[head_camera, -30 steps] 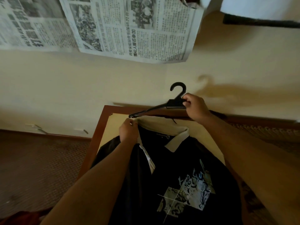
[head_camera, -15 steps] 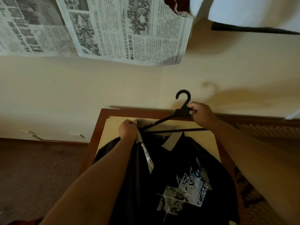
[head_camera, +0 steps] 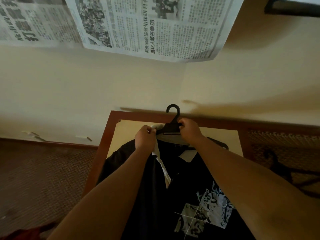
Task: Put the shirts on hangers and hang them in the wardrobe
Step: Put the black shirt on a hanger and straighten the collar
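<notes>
The shirt (head_camera: 181, 187), black with a pale collar and a printed panel, is lying front-up on the worktop (head_camera: 105, 135), its neck toward the wall. The hanger (head_camera: 170, 129) is sitting at that neck, hook pointing away from the person. The right hand (head_camera: 189, 131) is gripping the hanger at its centre just under the hook, and the left hand (head_camera: 145, 138) is pinching the collar edge beside the hanger's left arm.

The step in hand looks like seating the hanger inside the neck opening. To do it well, the left hand should be lifting the collar clear while the right is tilting one arm of the hanger down into the shoulder, then levelling it so the other arm slides under the opposite side. How far the arms are already inside I cannot tell; fabric and hands are hiding them. The placket is lying open, so the shirt may slip off unless both shoulders are sitting squarely.
</notes>
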Tool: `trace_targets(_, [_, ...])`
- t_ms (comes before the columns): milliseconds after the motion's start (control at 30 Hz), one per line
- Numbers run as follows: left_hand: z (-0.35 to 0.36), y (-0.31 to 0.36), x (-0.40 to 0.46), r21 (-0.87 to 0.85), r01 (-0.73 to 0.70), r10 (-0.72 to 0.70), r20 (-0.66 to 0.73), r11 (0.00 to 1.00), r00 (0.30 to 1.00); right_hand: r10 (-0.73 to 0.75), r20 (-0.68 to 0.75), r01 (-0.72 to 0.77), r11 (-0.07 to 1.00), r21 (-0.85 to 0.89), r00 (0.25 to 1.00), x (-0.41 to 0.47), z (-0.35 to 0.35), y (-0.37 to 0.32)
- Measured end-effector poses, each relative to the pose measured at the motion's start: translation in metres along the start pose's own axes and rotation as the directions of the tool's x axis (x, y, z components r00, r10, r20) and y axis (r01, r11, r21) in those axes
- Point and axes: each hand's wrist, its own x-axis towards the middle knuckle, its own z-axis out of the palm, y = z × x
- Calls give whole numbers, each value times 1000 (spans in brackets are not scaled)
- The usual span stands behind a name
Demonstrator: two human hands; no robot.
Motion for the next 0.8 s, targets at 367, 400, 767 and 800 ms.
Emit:
trace_targets(367, [36, -8, -28, 620, -726, 530, 525, 298, 666, 291, -200, -318, 941, -119, 936, -92, 61, 42])
trace_targets(400, [40, -6, -28, 614, -738, 515, 552, 281, 656, 300, -204, -327, 938, -117, 932, -93, 60, 42])
trace_targets(767, [54, 12, -21, 562, -785, 426, 662, 261, 616, 672, -69, -442, 556, 704, 737, -97, 27, 67])
trace_targets(800, [52, 13, -19, 534, -793, 411, 678, 293, 609, 683, -17, -459, 509, 728, 731, -96, 21, 71])
